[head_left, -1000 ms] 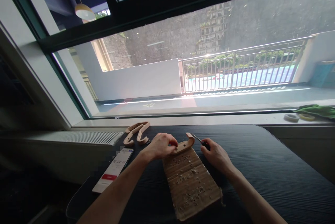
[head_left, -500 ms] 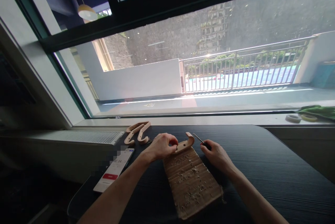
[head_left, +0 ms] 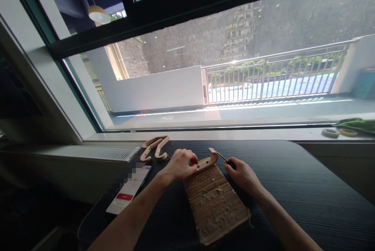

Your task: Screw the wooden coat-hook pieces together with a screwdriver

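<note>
A pale wooden hook (head_left: 207, 161), curved up at its right end and showing dark holes, lies across the far end of a corrugated cardboard block (head_left: 215, 204). My left hand (head_left: 183, 164) is closed at the hook's left end, thumb and fingers pinched there; that end is hidden behind them. Whether a small screw is also between the fingertips I cannot make out. In my right hand (head_left: 241, 173) is a screwdriver (head_left: 225, 159), gripped by its dark handle. Its thin shaft points up and left, the tip close to the hook's curved end. Dents and torn holes cover the cardboard.
More wooden hooks (head_left: 155, 147) lie at the back left of the dark table (head_left: 299, 188). A phone (head_left: 129, 190) showing a timer rests left of my left forearm. Beyond the table are a window sill (head_left: 234, 134), tape rolls (head_left: 330, 133) and a green cloth (head_left: 359, 125).
The screwdriver tip has shifted slightly left, toward the hook's curved end. My left hand stays at the hook's other end, with hardly any movement.
</note>
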